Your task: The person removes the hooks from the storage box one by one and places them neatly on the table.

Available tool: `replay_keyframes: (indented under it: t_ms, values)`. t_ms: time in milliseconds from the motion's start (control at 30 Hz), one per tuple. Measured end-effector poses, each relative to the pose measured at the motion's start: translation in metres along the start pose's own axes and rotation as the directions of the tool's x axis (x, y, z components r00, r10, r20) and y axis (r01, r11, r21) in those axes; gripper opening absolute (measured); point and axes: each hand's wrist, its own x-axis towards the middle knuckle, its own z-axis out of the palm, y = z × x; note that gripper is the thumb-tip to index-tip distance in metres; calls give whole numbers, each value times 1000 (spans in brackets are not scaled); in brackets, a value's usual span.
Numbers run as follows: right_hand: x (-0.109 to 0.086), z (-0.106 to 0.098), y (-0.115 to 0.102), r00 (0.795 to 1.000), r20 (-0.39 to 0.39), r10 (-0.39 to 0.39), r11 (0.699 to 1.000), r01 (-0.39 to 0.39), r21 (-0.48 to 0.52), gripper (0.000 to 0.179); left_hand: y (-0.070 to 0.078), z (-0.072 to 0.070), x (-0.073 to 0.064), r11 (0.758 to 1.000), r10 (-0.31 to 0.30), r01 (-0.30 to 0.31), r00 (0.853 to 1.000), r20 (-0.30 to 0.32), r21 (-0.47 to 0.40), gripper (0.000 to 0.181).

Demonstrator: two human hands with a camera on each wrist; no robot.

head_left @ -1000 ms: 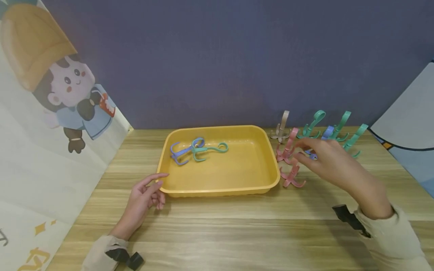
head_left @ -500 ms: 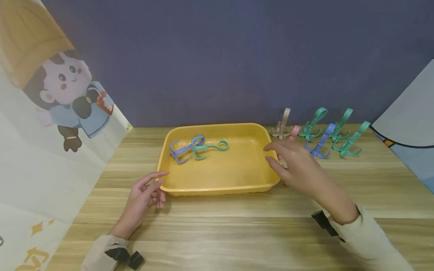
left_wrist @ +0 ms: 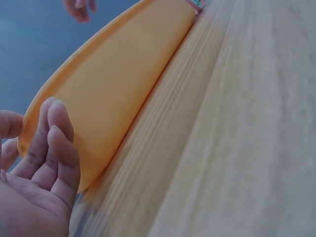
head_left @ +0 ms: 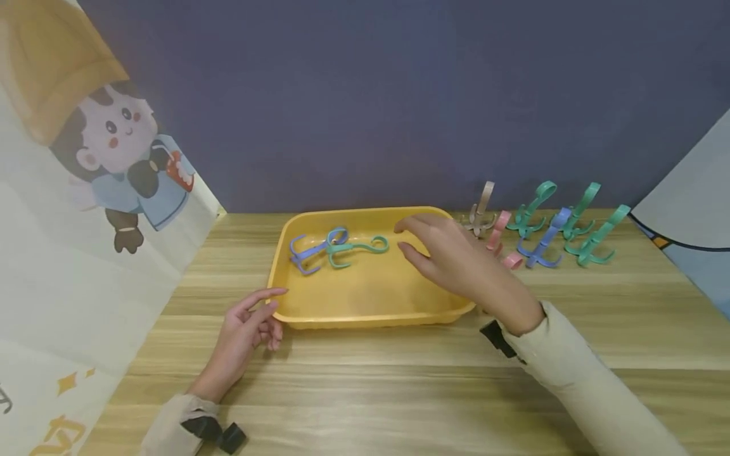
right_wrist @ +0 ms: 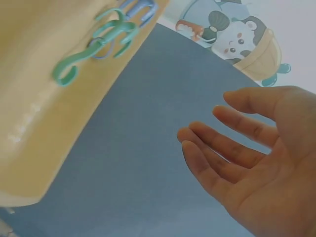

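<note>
At the near left corner of the yellow tray (head_left: 371, 318), my left hand (head_left: 242, 329) pinches the rim between thumb and index finger; its other fingers bend loosely outside the wall. My right hand (head_left: 456, 256) hovers over the tray's right side, fingers spread and relaxed, with nothing in them. Inside the tray, on the left, lie a purple hook (head_left: 308, 253) and a green hook (head_left: 359, 246), partly overlapping. The right wrist view shows the right hand (right_wrist: 247, 153) apart from the tray and the green hook (right_wrist: 94, 47).
Right of the tray stand several multi-prong hooks: a beige one (head_left: 481, 209), a purple one (head_left: 547, 240), green ones such as the front one (head_left: 601, 237), and pink ones (head_left: 499, 229) partly behind my right hand. A dark wall (head_left: 399, 107) rises behind the table (head_left: 365, 392).
My right hand has moved left from above the standing hooks to over the tray, without a hook. The left hand stays at the tray's corner. Hooks in the tray lie as before.
</note>
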Motion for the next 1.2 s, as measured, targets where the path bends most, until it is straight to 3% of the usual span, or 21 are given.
replay_keyframes:
  t_ms: [267, 533, 633, 733, 900, 1200]
  values:
    - [43, 2, -12, 998, 63, -26, 1000, 24, 19, 19, 1, 0, -1, 1000, -14, 14, 1000, -18, 14, 38]
    - [76, 31, 5, 981, 191, 14, 998, -27, 62, 22, -1, 2, 0, 999, -20, 21, 999, -28, 28, 38]
    - [84, 47, 17, 962, 270, 50, 995, -72, 72, 28, 0, 3, 0, 999, -23, 24, 999, -46, 35, 37]
    - [89, 63, 30, 929, 358, 91, 991, -122, 63, 35, 2, 3, 0, 999, -25, 28, 998, -61, 40, 38]
    - [86, 87, 48, 882, 456, 122, 985, -164, 55, 42, 3, 4, 0, 998, -31, 34, 997, -65, 46, 39]
    - [74, 111, 71, 850, 502, 160, 969, -232, 84, 43, 2, 3, 0, 998, -32, 35, 997, -70, 47, 38]
